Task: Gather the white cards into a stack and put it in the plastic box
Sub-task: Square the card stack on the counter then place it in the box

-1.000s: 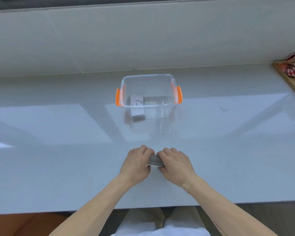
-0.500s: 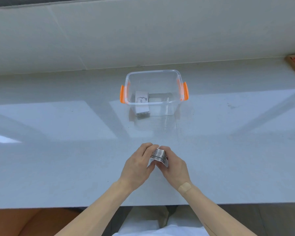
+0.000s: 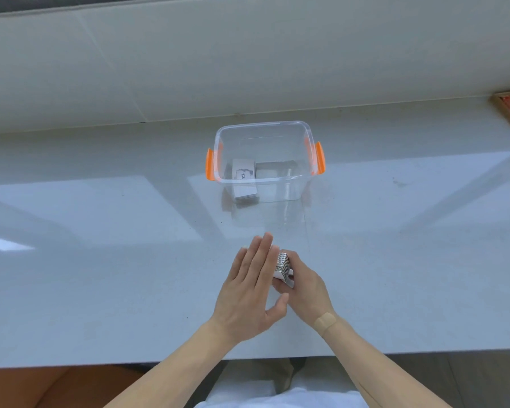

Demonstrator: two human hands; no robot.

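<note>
Head view: my right hand (image 3: 305, 285) grips a stack of white cards (image 3: 283, 265), held on edge near the counter's (image 3: 100, 260) front edge, at its middle. My left hand (image 3: 252, 285) is open and flat, fingers pressed against the stack's side. The plastic box (image 3: 264, 181) sits toward the back edge, already holding cards (image 3: 243, 181). The stack looks fanned; I judge a loose squeeze could spill cards during the lift.

Two bare hands — left hand (image 3: 249, 293), right hand (image 3: 305, 285) — one held stack of white cards (image 3: 283, 267) at lower centre, one clear plastic box with two orange handles (image 3: 264, 181) at centre — two card piles (image 3: 245, 184) inside.
</note>
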